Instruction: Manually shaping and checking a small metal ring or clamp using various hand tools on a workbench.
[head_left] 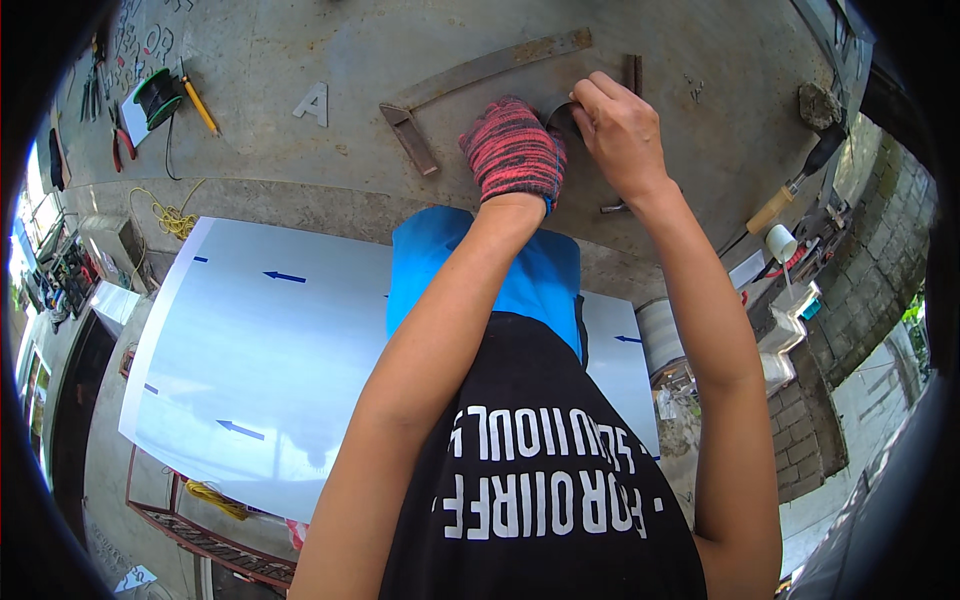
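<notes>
My left hand (515,148), in a red-and-black knit glove, is closed at one side of a small, thin grey metal piece (557,106). Most of that piece is hidden by the glove, so its full shape is not visible. My bare right hand (622,132) pinches its other edge between thumb and fingers. Beyond both hands a long, flat rusty metal bar (500,66) lies aslant on the grey metal worktable (300,170). Just left of the glove is a short rusty angle piece (410,140).
A cut metal letter (312,104), wire spool (158,98), yellow-handled tool (200,105) and red-handled pliers (122,140) lie leftward. At right are a stone-like lump (818,105) and wooden-handled tool (775,207). A white sheet (270,340) covers the area below the table edge.
</notes>
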